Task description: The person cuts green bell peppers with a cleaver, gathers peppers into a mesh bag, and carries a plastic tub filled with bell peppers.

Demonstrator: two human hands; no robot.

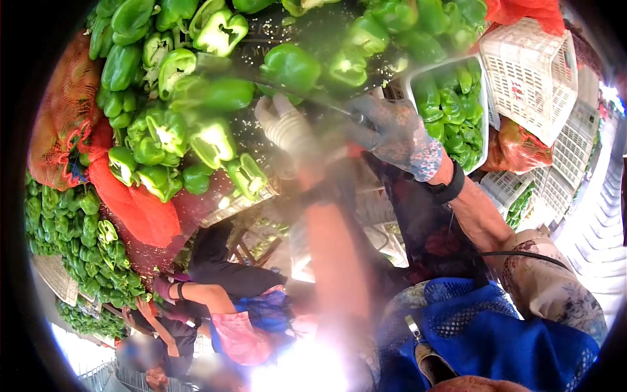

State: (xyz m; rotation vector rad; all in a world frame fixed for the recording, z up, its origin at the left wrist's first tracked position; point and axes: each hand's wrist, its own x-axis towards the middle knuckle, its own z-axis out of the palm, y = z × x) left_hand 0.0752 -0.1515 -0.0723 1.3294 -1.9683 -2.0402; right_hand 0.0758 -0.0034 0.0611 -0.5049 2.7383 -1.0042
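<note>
My left hand (pixel 284 124), in a pale glove, has its fingers closed against the near edge of a green bell pepper (pixel 290 67). My right hand (pixel 394 134), in a patterned glove, grips a knife (pixel 356 115). The thin blade points left, across the near side of that pepper; blur hides whether it touches. Cut bell peppers (pixel 213 142) with pale insides lie left of my hands, among whole ones (pixel 121 66). Small white seeds are scattered over the dark work surface (pixel 251 127). A blurred patch of the lens covers part of my left wrist.
To the right stands a white tub (pixel 484 117) of green peppers, beside a stacked white plastic crate (pixel 528 75). Red mesh sacks (pixel 134 202) lie at the left, near a large pepper heap (pixel 72 222). Other people work lower left, one with a pink sleeve (pixel 241 336).
</note>
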